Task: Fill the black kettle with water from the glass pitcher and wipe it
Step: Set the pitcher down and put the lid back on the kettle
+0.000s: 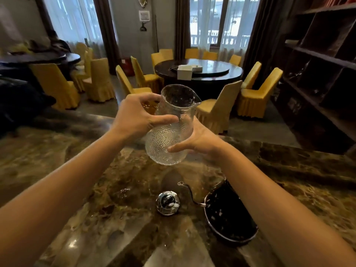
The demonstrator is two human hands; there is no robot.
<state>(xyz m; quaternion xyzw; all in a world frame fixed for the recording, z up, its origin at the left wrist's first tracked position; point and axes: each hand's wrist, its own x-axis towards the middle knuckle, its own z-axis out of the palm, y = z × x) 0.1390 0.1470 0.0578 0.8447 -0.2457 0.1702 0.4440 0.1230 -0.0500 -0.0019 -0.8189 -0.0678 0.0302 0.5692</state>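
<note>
1. I am holding the clear, dimple-textured glass pitcher (169, 128) up in the air with both hands, well above the brown marbled stone counter (86, 189).
2. My left hand (134, 118) is wrapping around the pitcher's neck, thumb across the near side and fingers curling behind, gripping it firmly.
3. My right hand (200, 141) is cupping the rounded lower body from the far right side, thumb pressing against the glass, so it is gripping the pitcher too.
4. The pitcher's spout is pointing to the right and the mouth is tipping slightly away from me; I cannot tell how much water is inside, since the textured glass looks nearly empty.
5. The black kettle (229, 212) with its thin curved silver spout is standing on the counter below and to the right of the pitcher, its top open, partly hidden by my right forearm.
6. The shiny silver lid (168, 203) is lying on the counter just left of the kettle, directly below the pitcher.
7. I judge the pouring step is in hand or just finishing. To pour well, I would be bringing the pitcher lower and rightward until its spout sits over the kettle's opening, then tilting slowly with the right hand lifting the base.
8. Small wet spots are glinting on the counter left of the lid, so a steady, low pour matters, and wiping will be needed afterwards.
</note>
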